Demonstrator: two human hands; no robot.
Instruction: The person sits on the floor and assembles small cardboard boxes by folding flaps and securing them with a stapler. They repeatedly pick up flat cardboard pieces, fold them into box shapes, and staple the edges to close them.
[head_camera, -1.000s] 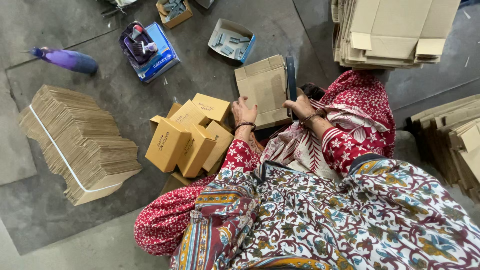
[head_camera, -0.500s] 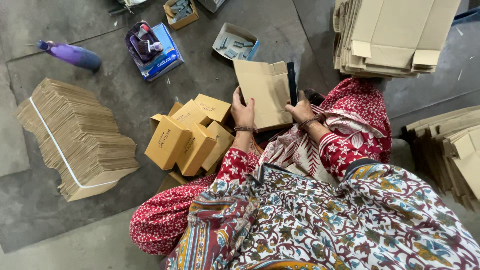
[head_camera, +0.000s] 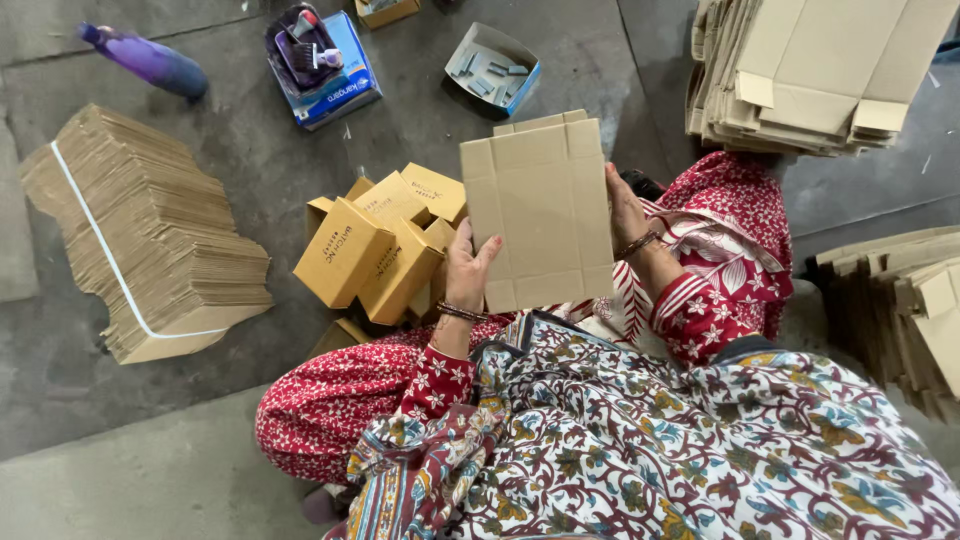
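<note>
1. Flat cardboard blank (head_camera: 540, 210) is held up in front of the person, above the lap, flaps at top, plain face to the camera.
2. Left hand (head_camera: 468, 268) grips the blank's lower left edge, thumb on the front face. Right hand (head_camera: 627, 208) grips the right edge, fingers wrapped behind.
3. Vs half a sec ago: the blank is turned squarer to the camera & sits lower, closer to the body; the dark strip seen along its right side then is gone from view. Hands have slid to lower-left & mid-right of it.
4. Just left of the blank, on the floor: a pile of folded small boxes (head_camera: 380, 250), tan, tumbled against each other.
5. Further left: a strapped bundle of flat blanks (head_camera: 150, 240), white band round it.
6. Top: a blue tray w/ tools (head_camera: 325, 60), a small open box w/ bits inside (head_camera: 490, 70), a purple bottle (head_camera: 150, 62) lying on its side.
7. Top right: a stack of larger flat cartons (head_camera: 810, 70), cut off by the frame. Another carton stack (head_camera: 900, 310) at the right edge, also cut off.
8. Hidden: right-hand fingertips behind the blank; the blank's rear face; legs mostly under patterned cloth. Contents of the small open box too small to tell.
</note>
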